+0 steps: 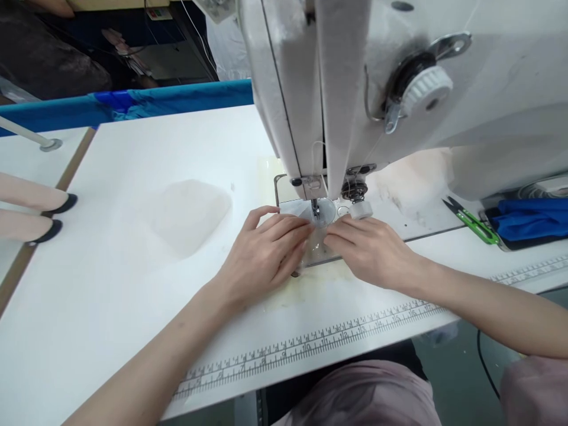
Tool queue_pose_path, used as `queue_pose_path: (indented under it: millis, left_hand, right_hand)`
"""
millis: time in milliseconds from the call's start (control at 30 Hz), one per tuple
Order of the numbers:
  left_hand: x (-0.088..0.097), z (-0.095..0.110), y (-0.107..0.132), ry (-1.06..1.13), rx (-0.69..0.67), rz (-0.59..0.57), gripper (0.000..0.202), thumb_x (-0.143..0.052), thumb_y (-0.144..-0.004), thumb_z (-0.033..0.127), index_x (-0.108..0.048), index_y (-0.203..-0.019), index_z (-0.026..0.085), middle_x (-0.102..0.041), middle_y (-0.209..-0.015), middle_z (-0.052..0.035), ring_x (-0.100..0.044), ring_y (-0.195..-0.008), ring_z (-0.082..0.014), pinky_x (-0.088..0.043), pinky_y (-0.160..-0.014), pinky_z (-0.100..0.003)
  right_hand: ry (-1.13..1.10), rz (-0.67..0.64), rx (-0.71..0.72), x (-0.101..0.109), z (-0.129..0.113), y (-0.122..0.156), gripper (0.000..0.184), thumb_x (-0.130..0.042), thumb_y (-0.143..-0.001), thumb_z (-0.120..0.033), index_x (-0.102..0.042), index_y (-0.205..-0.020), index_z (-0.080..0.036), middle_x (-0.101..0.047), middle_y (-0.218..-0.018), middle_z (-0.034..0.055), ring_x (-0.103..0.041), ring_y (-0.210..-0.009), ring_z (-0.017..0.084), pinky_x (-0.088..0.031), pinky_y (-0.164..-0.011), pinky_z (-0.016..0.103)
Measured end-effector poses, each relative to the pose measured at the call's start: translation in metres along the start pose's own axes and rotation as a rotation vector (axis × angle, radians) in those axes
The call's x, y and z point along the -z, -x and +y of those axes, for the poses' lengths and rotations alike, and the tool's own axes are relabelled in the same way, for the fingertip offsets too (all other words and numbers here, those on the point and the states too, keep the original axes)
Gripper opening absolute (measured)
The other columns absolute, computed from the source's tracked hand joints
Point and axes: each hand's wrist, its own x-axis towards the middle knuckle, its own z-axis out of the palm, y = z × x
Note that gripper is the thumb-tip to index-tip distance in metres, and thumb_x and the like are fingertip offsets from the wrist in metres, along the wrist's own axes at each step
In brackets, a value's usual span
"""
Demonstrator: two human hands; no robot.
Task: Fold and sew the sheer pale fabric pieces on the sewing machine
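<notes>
A white sewing machine (306, 106) stands over the table, its presser foot (315, 210) low between my two hands. A piece of thin, whitish, see-through fabric (295, 207) lies by the foot, partly covered by my fingers. To the left of the foot is my left hand (268, 251), its fingers bent and pressed together at the fabric. My right hand (373, 251) is close on the right, thumb and fingers pinched together at the edge of the metal plate (322, 254). What lies inside both grips is mostly hidden.
A sheer pale fabric piece (190, 216) lies left on the white table. Two pale, black-tipped strips (33, 192) reach in from the left. Green thread snips (474, 223) rest beside a dark tray with blue cloth (532, 218). A ruler strip (306, 349) runs along the front edge.
</notes>
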Motion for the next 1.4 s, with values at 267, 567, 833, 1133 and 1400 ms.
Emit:
queue_pose_path:
  millis: [267, 567, 833, 1133, 1400]
  left_hand:
    - [-0.01, 0.01, 0.002, -0.05, 0.056, -0.035, 0.029, -0.047, -0.096, 0.024, -0.062, -0.12, 0.017, -0.063, -0.118, -0.0111, -0.057, -0.104, -0.0264, -0.048, -0.085, -0.044]
    - [-0.008, 0.011, 0.003, -0.18, -0.065, -0.043, 0.041, -0.052, -0.095, 0.037, -0.057, -0.126, 0.01, -0.062, -0.125, -0.0142, -0.054, -0.122, -0.0279, -0.037, -0.109, -0.051]
    - [-0.007, 0.01, 0.002, -0.187, -0.063, -0.049, 0.042, -0.051, -0.095, 0.038, -0.056, -0.127, 0.01, -0.061, -0.125, -0.0149, -0.055, -0.122, -0.0279, -0.036, -0.11, -0.053]
    - [-0.008, 0.011, 0.003, -0.187, -0.054, -0.041, 0.041, -0.051, -0.095, 0.038, -0.056, -0.126, 0.012, -0.06, -0.126, -0.0141, -0.054, -0.122, -0.0276, -0.035, -0.111, -0.054]
    - [-0.008, 0.012, 0.002, -0.184, -0.042, -0.035, 0.039, -0.051, -0.095, 0.037, -0.058, -0.125, 0.013, -0.062, -0.125, -0.0132, -0.055, -0.122, -0.0273, -0.034, -0.111, -0.053]
  right_hand:
    - [0.111, -0.053, -0.108, 0.0, 0.012, 0.001, 0.029, -0.039, -0.081, 0.001, -0.063, -0.086, -0.014, -0.069, -0.103, 0.01, -0.058, -0.092, 0.021, -0.045, -0.068, 0.031]
    - [0.191, -0.005, -0.057, 0.0, 0.014, -0.002, 0.025, -0.044, -0.095, -0.016, -0.069, -0.095, -0.014, -0.072, -0.103, 0.0086, -0.06, -0.102, 0.022, -0.044, -0.094, 0.039]
    - [0.197, 0.019, -0.027, -0.003, 0.014, -0.002, 0.03, -0.042, -0.098, -0.022, -0.069, -0.099, -0.01, -0.072, -0.104, 0.0114, -0.062, -0.104, 0.021, -0.047, -0.096, 0.04]
    - [0.296, 0.007, -0.01, -0.003, 0.014, -0.002, 0.032, -0.04, -0.098, -0.025, -0.068, -0.1, -0.01, -0.071, -0.106, 0.0092, -0.061, -0.105, 0.02, -0.044, -0.1, 0.038]
    - [0.217, 0.023, -0.029, -0.004, 0.014, -0.001, 0.027, -0.044, -0.096, -0.021, -0.067, -0.103, -0.008, -0.071, -0.104, 0.011, -0.061, -0.106, 0.021, -0.044, -0.1, 0.04]
